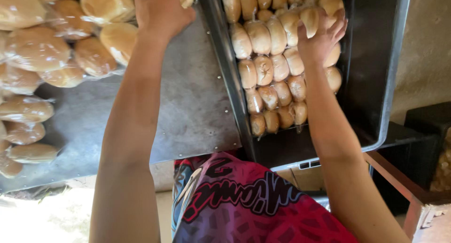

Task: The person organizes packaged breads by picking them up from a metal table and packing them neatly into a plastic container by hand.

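Left hand (pixel 159 10): fingertips cut off by the top edge; grip not determinable. Bagged buns (pixel 37 50) left of it: cropped at top and left edges. Right hand (pixel 319 38): palm hidden, fingers curled over a roll (pixel 311 20). Tray (pixel 376 83): far end cropped beyond that hand. Dark crate (pixel 434 144), far right: contents blurred.

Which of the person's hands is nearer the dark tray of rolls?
Right. The right hand is over the tray, touching rolls; the left hand is over the metal table by the bagged bread.
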